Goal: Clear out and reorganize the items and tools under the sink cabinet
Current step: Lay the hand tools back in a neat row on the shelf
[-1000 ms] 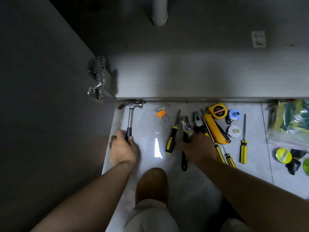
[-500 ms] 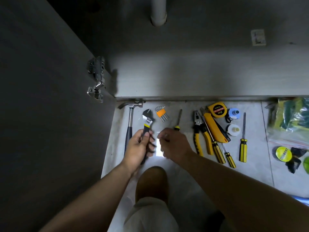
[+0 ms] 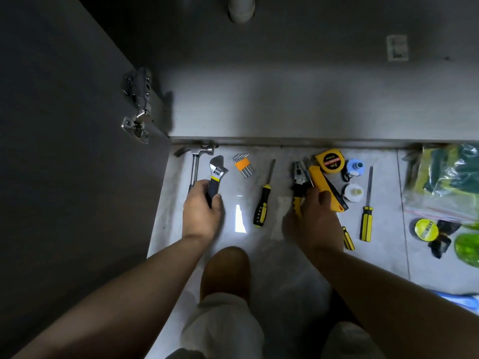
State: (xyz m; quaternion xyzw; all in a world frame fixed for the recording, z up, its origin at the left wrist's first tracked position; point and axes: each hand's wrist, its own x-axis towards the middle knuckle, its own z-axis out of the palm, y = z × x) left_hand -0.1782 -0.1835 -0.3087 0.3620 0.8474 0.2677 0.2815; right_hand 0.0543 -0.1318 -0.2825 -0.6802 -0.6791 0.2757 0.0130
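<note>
On the floor (image 3: 280, 182) before the cabinet (image 3: 285, 104), the left hand (image 3: 201, 211) grips the wrench (image 3: 217, 169), the right hand (image 3: 313, 221) the pliers (image 3: 299, 174).

Single head-worn view looks steeply down, close, onto the floor (image 3: 280, 177) fronting the cabinet (image 3: 285, 99).

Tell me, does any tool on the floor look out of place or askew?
Yes. Most tools lie apart and parallel, but the yellow utility knife lies slanted, overlapping the pliers and crowded against the tape measure.
</note>
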